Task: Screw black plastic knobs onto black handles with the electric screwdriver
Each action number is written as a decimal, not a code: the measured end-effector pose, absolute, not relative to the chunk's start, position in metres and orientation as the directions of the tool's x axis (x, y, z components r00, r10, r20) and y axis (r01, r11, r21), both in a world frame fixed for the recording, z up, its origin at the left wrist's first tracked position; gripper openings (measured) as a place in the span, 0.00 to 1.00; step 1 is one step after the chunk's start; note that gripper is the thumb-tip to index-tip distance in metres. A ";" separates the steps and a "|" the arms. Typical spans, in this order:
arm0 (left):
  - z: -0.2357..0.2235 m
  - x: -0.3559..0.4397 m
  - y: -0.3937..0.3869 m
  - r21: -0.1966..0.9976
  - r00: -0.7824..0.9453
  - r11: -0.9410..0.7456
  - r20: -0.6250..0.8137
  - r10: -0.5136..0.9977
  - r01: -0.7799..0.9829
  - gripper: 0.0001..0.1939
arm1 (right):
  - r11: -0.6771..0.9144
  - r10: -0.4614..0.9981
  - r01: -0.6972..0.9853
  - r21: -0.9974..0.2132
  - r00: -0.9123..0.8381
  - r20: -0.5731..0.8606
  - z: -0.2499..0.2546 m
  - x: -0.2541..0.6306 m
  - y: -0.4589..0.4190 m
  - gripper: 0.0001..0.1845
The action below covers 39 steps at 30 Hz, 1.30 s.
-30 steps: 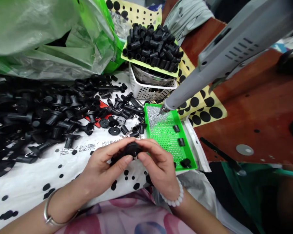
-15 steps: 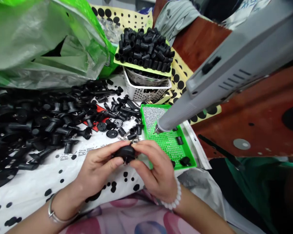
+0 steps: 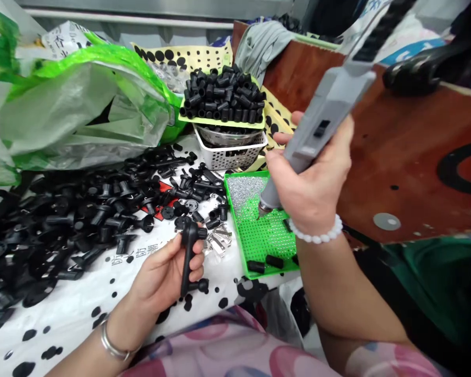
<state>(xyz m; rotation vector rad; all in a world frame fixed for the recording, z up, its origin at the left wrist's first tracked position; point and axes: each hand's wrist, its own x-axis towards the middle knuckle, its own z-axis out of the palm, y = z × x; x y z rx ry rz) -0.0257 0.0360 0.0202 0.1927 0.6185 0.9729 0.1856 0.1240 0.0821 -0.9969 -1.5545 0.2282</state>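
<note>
My left hand (image 3: pixel 160 277) is closed around a black plastic crank handle (image 3: pixel 187 256), its long arm running up and down and a small knob sticking out at its lower end. My right hand (image 3: pixel 317 183) wraps round a grey electric screwdriver (image 3: pixel 314 115). The screwdriver's tip points down over a green perforated tray (image 3: pixel 255 235). Small silver screws (image 3: pixel 245 187) lie in that tray, with a few short black cylinders (image 3: pixel 275 261) near its front. Flat metal pieces (image 3: pixel 219 241) lie on the table between the crank handle and the tray.
Many black plastic parts (image 3: pixel 102 214) are heaped at the left. Behind the green tray, a white basket (image 3: pixel 231 156) bears a yellow-green tray piled with black tubes (image 3: pixel 223 94). A green and clear plastic bag (image 3: pixel 82 104) stands back left. A reddish-brown board (image 3: pixel 396 157) is at the right.
My right hand has left the black part both hands were on and gripped the electric screwdriver. My left hand has moved left and lower, now holding the crank handle alone. The view has shifted.
</note>
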 end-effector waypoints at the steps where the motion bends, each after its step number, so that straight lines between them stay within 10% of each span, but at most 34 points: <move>1: 0.020 -0.024 0.035 0.451 0.400 0.565 -0.412 0.819 -0.691 0.06 | 0.614 0.679 0.432 -0.660 0.138 0.721 0.080 0.187 0.127 0.26; 9: 0.021 0.002 0.034 0.677 0.489 0.649 -0.460 0.741 -0.346 0.19 | 0.475 0.841 0.200 -0.857 0.185 0.509 0.061 0.205 0.119 0.16; 39: -0.004 0.012 0.041 0.607 0.483 0.769 -0.622 0.617 -0.201 0.25 | 0.464 0.880 -0.016 -0.886 0.121 0.459 0.028 0.191 0.127 0.15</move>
